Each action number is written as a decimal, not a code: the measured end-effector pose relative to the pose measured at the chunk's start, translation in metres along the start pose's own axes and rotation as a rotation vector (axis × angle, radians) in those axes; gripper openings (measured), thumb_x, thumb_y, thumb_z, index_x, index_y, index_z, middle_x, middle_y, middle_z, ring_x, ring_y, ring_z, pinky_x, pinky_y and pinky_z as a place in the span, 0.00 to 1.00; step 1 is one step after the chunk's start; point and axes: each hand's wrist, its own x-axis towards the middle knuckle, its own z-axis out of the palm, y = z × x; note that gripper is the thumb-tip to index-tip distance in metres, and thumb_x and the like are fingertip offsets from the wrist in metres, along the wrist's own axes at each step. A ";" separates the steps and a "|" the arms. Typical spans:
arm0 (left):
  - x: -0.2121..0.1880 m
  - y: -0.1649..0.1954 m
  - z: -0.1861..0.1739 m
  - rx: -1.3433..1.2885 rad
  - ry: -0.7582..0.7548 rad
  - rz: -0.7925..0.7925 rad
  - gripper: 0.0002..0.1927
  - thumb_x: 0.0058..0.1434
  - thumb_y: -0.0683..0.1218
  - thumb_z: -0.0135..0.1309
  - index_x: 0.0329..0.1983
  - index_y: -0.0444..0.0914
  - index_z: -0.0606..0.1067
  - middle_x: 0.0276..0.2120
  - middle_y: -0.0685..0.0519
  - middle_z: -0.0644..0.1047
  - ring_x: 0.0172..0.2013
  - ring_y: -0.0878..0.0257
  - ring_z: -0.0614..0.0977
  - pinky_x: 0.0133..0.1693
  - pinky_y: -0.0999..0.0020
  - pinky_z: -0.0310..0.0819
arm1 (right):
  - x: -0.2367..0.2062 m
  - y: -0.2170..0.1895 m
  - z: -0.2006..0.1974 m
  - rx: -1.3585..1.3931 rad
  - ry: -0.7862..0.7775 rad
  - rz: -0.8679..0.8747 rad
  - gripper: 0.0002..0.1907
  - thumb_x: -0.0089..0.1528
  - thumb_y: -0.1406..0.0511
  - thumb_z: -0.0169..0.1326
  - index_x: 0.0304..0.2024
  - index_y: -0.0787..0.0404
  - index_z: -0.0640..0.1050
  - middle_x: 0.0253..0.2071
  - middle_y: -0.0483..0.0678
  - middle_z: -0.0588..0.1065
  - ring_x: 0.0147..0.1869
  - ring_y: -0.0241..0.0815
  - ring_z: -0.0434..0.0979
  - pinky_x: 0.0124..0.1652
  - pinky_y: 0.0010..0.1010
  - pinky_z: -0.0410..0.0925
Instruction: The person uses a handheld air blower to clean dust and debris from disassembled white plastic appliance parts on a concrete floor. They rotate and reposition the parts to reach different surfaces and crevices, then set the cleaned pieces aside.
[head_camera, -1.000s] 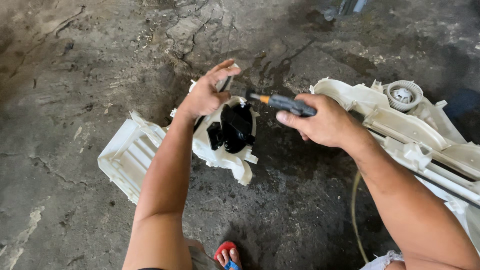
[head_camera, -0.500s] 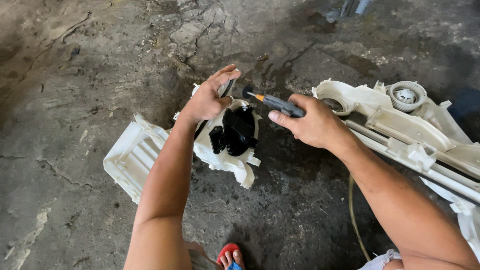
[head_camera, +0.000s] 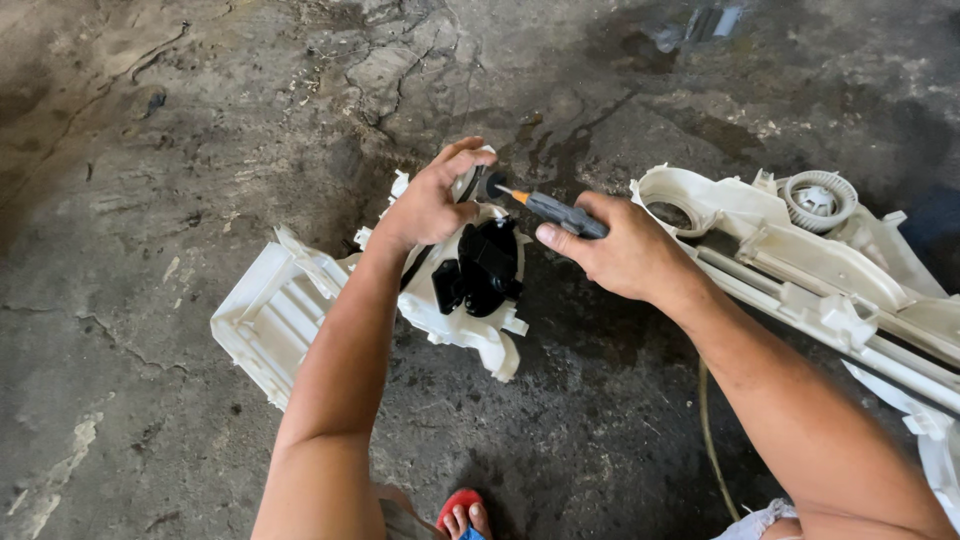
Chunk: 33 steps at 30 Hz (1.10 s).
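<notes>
My left hand (head_camera: 432, 202) grips the top edge of a white plastic housing (head_camera: 455, 318) that stands on the concrete floor, with a black motor part (head_camera: 484, 268) set in its middle. My right hand (head_camera: 622, 250) holds a screwdriver (head_camera: 553, 210) with a dark grey handle and an orange collar. Its tip points left at a dark round spot on the housing's upper rim, right beside my left fingers.
A white ribbed plastic cover (head_camera: 268, 312) lies to the left of the housing. A long white casing (head_camera: 800, 260) with a round fan wheel (head_camera: 817, 198) lies at the right. A thin hose (head_camera: 706, 440) curves on the stained floor. A foot in a red sandal (head_camera: 462, 514) shows at the bottom.
The view has shifted slightly, and both hands stay on the housing. My right hand has brought the screwdriver tip a little closer to the housing's rim.
</notes>
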 end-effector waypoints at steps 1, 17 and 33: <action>0.001 -0.002 0.001 0.011 0.034 0.027 0.35 0.47 0.36 0.61 0.61 0.45 0.71 0.70 0.46 0.64 0.68 0.48 0.68 0.65 0.59 0.66 | -0.001 -0.001 0.000 0.032 -0.032 0.015 0.26 0.60 0.46 0.59 0.29 0.62 0.74 0.17 0.46 0.71 0.22 0.41 0.72 0.27 0.37 0.67; 0.036 -0.012 0.021 0.773 0.823 -0.384 0.28 0.49 0.65 0.62 0.47 0.46 0.75 0.60 0.40 0.65 0.58 0.36 0.68 0.53 0.36 0.65 | -0.003 0.006 0.001 -0.041 0.001 -0.029 0.25 0.58 0.46 0.60 0.37 0.60 0.79 0.20 0.47 0.72 0.25 0.43 0.72 0.30 0.38 0.67; 0.023 -0.038 0.011 0.711 0.699 -0.051 0.22 0.72 0.59 0.48 0.35 0.37 0.75 0.38 0.42 0.73 0.39 0.42 0.76 0.38 0.49 0.75 | 0.015 0.003 0.017 -0.027 -0.021 -0.034 0.27 0.59 0.45 0.60 0.29 0.63 0.77 0.18 0.48 0.71 0.23 0.43 0.71 0.27 0.39 0.66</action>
